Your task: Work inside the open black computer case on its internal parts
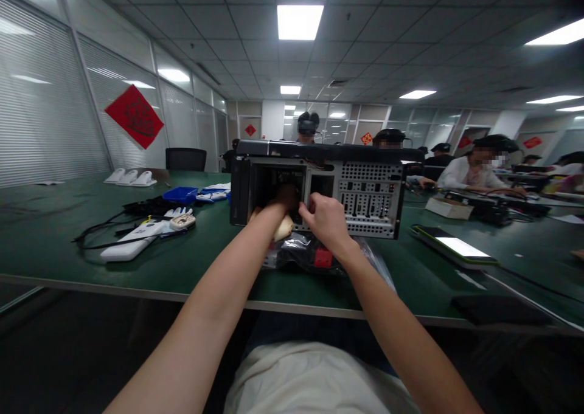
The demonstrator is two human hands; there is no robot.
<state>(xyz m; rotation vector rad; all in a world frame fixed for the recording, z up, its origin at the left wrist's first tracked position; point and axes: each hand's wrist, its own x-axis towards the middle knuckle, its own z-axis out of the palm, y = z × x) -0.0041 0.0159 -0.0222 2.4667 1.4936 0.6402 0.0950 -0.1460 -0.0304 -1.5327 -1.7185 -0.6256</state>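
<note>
A black and silver computer case (365, 195) stands on the green table (55, 231), its rear panel facing me. My left hand (283, 200) reaches into the dark rectangular opening at the case's left; its fingers are hidden inside. My right hand (325, 219) is at the rear panel just right of that opening, fingers curled and pinched against the metal edge; what they pinch is too small to make out. A clear plastic bag with black parts and a red tag (314, 256) lies under my wrists. A pale yellowish item (283, 227) shows below my left hand.
A white power strip with black cables (132, 241) and a small white device (182, 222) lie at left, near a blue tray (180, 194) and gloves (214, 190). A phone with lit screen (458, 247) lies at right. Other people sit at the far side.
</note>
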